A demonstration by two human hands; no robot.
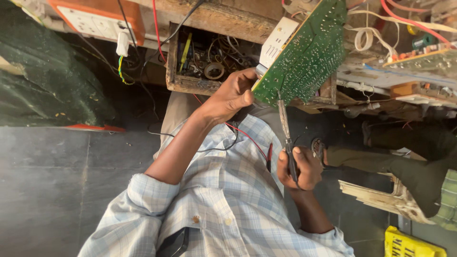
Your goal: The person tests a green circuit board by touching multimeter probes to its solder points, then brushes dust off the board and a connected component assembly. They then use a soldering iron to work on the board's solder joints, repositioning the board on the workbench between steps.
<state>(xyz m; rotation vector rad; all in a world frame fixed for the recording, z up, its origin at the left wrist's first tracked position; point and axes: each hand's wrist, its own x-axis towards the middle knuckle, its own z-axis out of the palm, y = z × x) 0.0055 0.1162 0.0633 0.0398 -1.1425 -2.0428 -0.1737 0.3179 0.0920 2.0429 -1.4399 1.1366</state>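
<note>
The left hand (pixel 233 95) is closed on the lower edge of a green circuit board (pixel 307 52), thumb and fingers pinching it and holding it tilted, solder side toward the camera, in front of the wooden counter (pixel 223 19). The right hand (pixel 300 167) is wrapped fully around the dark handle of a soldering iron (pixel 285 138), whose metal shaft points up with its tip touching the board's lower edge. A red wire (pixel 247 138) and a black wire run across the person's checked shirt (pixel 228 190). Behind the board, an open wooden drawer (pixel 209 59) holds tangled wires and a tape roll. An orange socket panel (pixel 102 19) sits at the upper left; a second board (pixel 423 59) lies at the right.
</note>
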